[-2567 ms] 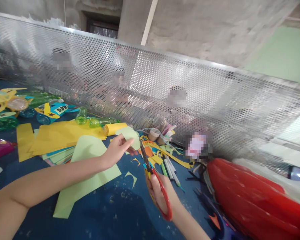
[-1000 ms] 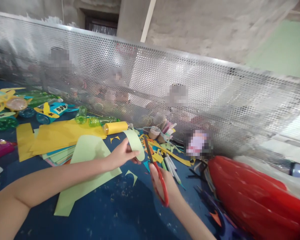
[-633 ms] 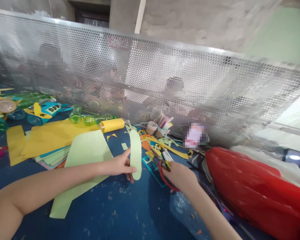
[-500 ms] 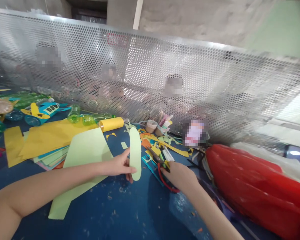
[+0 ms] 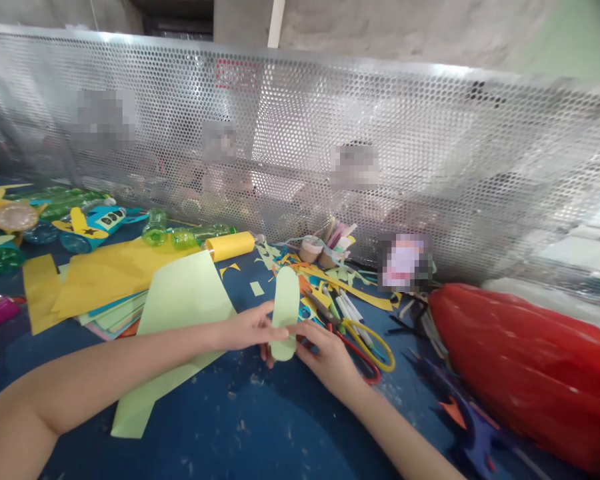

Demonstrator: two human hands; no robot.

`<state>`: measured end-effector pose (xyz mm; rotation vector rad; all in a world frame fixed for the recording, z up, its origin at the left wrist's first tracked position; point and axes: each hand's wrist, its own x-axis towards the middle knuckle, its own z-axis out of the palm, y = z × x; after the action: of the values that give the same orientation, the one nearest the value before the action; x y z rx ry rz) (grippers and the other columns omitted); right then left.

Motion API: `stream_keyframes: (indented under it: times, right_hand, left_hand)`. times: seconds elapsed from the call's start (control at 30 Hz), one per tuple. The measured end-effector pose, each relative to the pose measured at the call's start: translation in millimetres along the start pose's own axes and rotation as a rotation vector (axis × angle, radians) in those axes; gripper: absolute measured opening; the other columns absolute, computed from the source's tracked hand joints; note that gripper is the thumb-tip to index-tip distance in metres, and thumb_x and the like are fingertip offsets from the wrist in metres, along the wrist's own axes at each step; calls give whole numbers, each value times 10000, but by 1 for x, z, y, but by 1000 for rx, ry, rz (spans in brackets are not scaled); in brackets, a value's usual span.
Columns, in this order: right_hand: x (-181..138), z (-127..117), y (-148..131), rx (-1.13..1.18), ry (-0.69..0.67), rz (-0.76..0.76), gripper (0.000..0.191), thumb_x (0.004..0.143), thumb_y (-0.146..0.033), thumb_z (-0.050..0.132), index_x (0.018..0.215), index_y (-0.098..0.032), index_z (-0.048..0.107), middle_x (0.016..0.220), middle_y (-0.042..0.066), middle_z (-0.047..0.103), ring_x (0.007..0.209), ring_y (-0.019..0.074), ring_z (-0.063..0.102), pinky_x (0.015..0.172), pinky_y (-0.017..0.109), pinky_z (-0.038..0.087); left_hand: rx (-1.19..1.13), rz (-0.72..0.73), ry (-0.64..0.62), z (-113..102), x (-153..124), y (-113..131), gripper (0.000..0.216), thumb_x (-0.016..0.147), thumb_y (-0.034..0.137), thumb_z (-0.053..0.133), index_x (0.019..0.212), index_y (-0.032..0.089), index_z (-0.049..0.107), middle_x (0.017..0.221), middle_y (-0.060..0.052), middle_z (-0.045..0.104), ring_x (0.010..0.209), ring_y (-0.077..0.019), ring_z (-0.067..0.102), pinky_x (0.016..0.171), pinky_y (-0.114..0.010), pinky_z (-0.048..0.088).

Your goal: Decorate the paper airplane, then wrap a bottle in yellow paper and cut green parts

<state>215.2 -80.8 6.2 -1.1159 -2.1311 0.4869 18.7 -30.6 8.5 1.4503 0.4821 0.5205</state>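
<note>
My left hand [image 5: 257, 330] pinches a light green paper strip [image 5: 286, 300] with rounded ends, held upright above the blue table. From the other side my right hand [image 5: 325, 353] meets the strip's lower right edge, thumb and index finger close together there. Just beyond the right hand lie scissors [image 5: 367, 343], with yellow and red handle loops showing. Under my left forearm is a large sheet of light green paper [image 5: 190, 293].
Paper scraps [image 5: 340, 277] and markers [image 5: 347, 308] lie ahead. Yellow sheets [image 5: 105, 273], green bottles [image 5: 155, 227] and a blue-and-yellow bottle plane [image 5: 97, 223] are at left. A red plastic bag [image 5: 520, 360] and blue glue gun [image 5: 475, 427] sit at right, before a perforated metal screen [image 5: 290, 127].
My right hand has let go of the scissors, which now lie on the table, and has moved left to the paper strip. My left hand still holds the strip.
</note>
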Motion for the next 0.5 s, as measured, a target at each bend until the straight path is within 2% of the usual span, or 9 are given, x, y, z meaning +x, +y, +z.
stream_keyframes:
  times: [0.07,0.2,0.33,0.43,0.5]
  right_hand:
    - [0,3,1,148,3,86,186,864,-288,519,931,-192,663,819,50,646,668,147,606,650,279,517]
    - [2,8,4,462,-69,304,288,788,-444,616,830,-165,675,682,15,623,480,94,518,480,230,468]
    - [4,7,6,535,-21,408,355,726,-521,663,693,-168,649,502,-45,506,391,63,406,417,216,380]
    - [5,6,8,543,94,427,380,681,-545,696,747,-174,647,443,-78,432,357,55,333,380,217,303]
    - [6,6,10,538,171,430,388,679,-548,698,768,-177,630,435,-82,432,358,60,337,384,218,291]
  left_hand:
    - [-81,20,75,1,2,-1,470,808,523,587,1106,164,527,700,-26,653,534,-138,625,540,-249,474]
    - [-294,54,264,1,8,-5,400,804,514,598,976,154,614,897,-65,686,830,-183,644,752,-294,491]
    - [-403,91,287,0,13,-8,394,768,458,670,975,124,652,1038,-111,674,974,-224,611,916,-350,437]
    - [-354,75,300,-1,14,-10,426,735,473,697,957,111,672,1014,-116,679,949,-228,618,914,-357,446]
    - [-247,71,270,-1,12,-10,445,744,509,670,952,115,682,975,-98,685,920,-222,622,886,-350,465]
